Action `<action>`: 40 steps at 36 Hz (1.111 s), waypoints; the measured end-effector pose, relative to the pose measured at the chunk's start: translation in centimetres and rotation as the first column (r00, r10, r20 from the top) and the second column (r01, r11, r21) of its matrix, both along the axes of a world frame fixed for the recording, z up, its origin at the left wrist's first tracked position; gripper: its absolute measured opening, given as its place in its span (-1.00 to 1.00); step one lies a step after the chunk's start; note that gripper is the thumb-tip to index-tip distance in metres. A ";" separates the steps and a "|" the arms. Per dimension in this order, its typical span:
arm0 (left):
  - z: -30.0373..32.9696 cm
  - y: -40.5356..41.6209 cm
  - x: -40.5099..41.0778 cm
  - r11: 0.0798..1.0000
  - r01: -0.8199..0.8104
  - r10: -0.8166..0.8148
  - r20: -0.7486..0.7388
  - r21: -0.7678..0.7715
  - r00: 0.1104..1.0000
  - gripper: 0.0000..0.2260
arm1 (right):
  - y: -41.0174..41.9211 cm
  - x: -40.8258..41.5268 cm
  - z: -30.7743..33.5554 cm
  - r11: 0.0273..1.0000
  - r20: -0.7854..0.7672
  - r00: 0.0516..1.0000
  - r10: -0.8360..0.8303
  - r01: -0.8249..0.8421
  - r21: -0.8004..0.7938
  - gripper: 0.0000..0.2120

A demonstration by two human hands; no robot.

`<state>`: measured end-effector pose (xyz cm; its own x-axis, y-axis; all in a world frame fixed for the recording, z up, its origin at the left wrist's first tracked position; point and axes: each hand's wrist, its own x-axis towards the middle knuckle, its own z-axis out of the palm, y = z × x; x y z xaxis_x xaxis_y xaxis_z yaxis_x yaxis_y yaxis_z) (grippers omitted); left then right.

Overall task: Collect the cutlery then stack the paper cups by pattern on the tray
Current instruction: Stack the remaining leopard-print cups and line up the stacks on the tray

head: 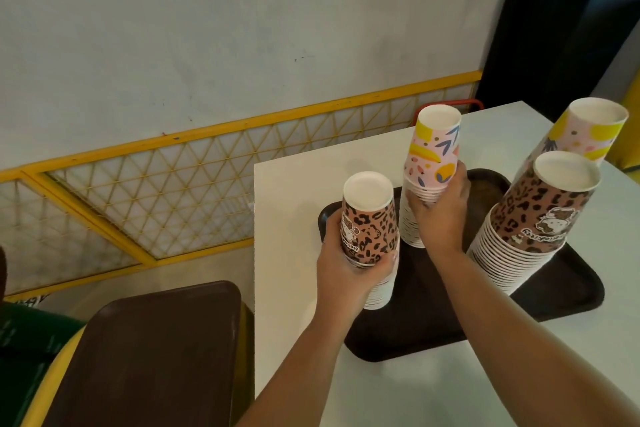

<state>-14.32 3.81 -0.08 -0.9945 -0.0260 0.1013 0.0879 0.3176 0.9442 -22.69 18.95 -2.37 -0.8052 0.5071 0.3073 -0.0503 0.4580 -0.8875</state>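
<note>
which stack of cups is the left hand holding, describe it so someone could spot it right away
On the white table sits a dark tray with four upside-down stacks of paper cups. The left hand grips the leopard stack at the tray's left edge. It is the shorter of the two leopard-print stacks, next to the yellow-and-pink stack gripped by the right hand.

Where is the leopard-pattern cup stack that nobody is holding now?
In the head view, the free leopard stack stands at the right end of the dark tray, just in front of a yellow-and-pink stack.
</note>
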 end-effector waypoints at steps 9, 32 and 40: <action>-0.1 0.0 0.0 1.000 0.002 -0.002 0.015 0.001 1.000 -0.32 | -0.1 -0.1 0.4 0.997 0.005 0.998 -0.055 0.055 -0.054 -0.17; 0.2 2.9 2.8 0.989 -0.146 0.146 -0.055 -0.001 0.988 -0.07 | 7.1 13.7 2.4 0.978 0.060 0.977 -0.204 0.207 -0.039 -0.29; -0.1 3.6 2.2 0.965 -0.260 0.261 -0.032 0.024 0.965 -0.24 | 10.6 11.5 0.2 0.987 0.187 0.969 0.161 -0.154 -0.053 -0.11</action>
<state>-12.10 7.42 -0.20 -0.9490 -0.2863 0.1324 0.0371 0.3155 0.9482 -11.21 29.51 -2.18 -0.9178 0.3773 0.1239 0.0522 0.4239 -0.9042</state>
